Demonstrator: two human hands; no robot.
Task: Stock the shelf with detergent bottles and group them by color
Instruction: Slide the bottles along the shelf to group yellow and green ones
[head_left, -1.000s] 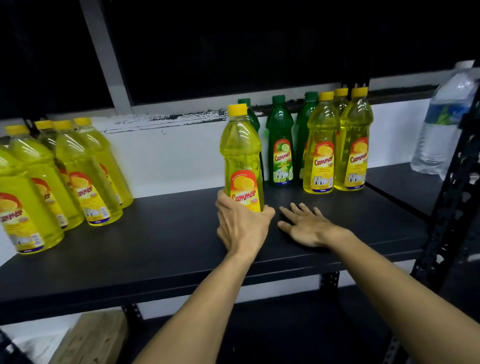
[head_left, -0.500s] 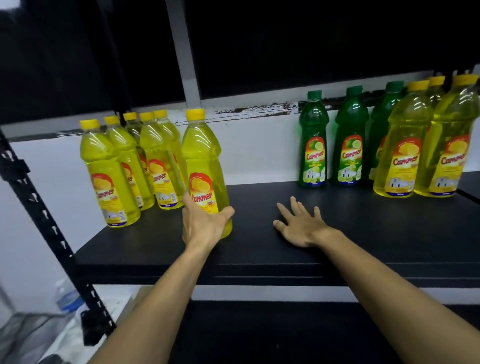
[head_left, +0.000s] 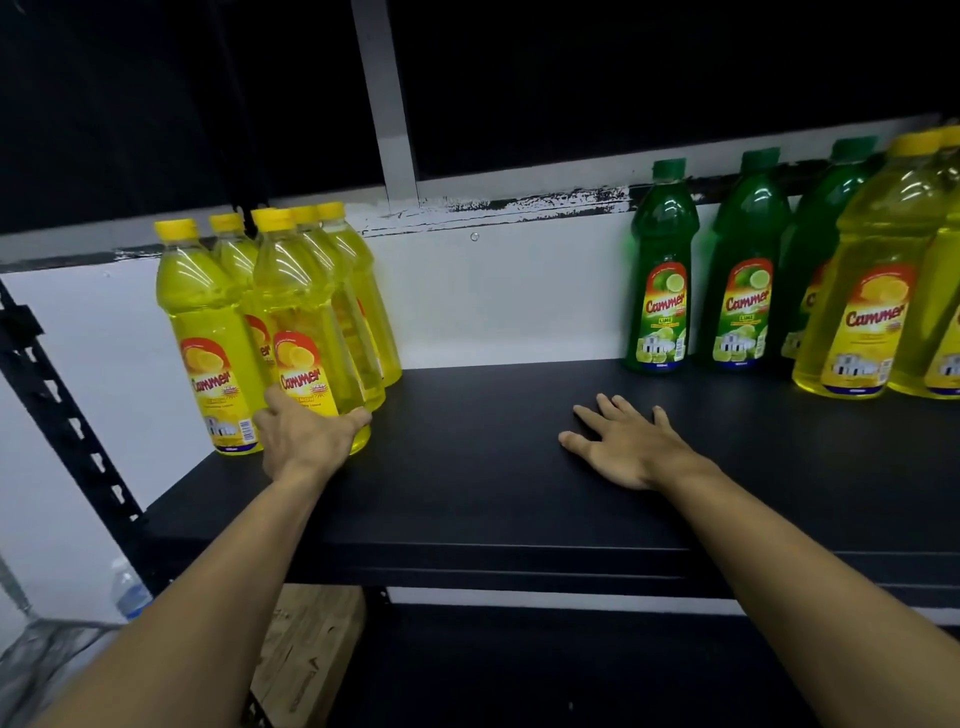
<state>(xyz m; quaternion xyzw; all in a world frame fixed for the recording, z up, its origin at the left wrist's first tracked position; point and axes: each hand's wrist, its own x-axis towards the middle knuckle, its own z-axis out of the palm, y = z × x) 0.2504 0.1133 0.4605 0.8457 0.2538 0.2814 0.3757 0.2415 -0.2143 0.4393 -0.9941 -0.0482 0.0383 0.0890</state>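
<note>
Head view: the yellow bottle (head_left: 306, 332), full and likely heavy with slick plastic walls, stands on the shelf (head_left: 467, 493) against the yellow group (head_left: 291, 296); the left hand (head_left: 304, 434) wraps its lower body, a sound low hold; the right hand (head_left: 626, 449) lies flat and spread, holding nothing, well short of the green bottles (head_left: 701, 270).

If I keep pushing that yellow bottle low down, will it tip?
Probably not: the left hand grips the yellow bottle near its base. It looks full, so likely heavy. Tall and narrow, it might tip if shoved higher.
</note>
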